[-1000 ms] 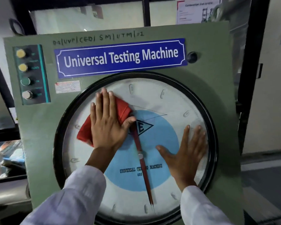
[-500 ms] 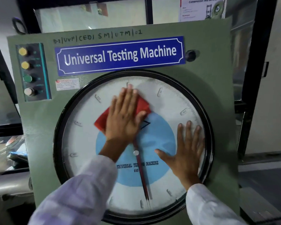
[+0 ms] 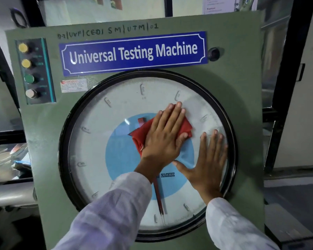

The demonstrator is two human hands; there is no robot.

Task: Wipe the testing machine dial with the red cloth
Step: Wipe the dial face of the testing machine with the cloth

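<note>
A big round dial [image 3: 101, 145] with a black rim, white face and blue centre fills the green front panel of the testing machine [image 3: 233, 98]. My left hand [image 3: 165, 136] lies flat on the red cloth [image 3: 140, 135], pressing it against the dial glass just right of and above the centre. The cloth shows on both sides of that hand. My right hand [image 3: 205, 167] rests flat on the glass at the dial's right side, fingers spread, holding nothing. A red pointer [image 3: 158, 195] runs down from under my left wrist.
A blue "Universal Testing Machine" sign [image 3: 134, 53] sits above the dial. A column of round buttons [image 3: 28, 71] is at the panel's upper left, and a black knob [image 3: 213, 54] at its upper right. Windows and a dark frame lie behind.
My left hand has slid the red cloth across the glass from the dial's upper left to right of centre. My right hand has stayed flat at the right side.
</note>
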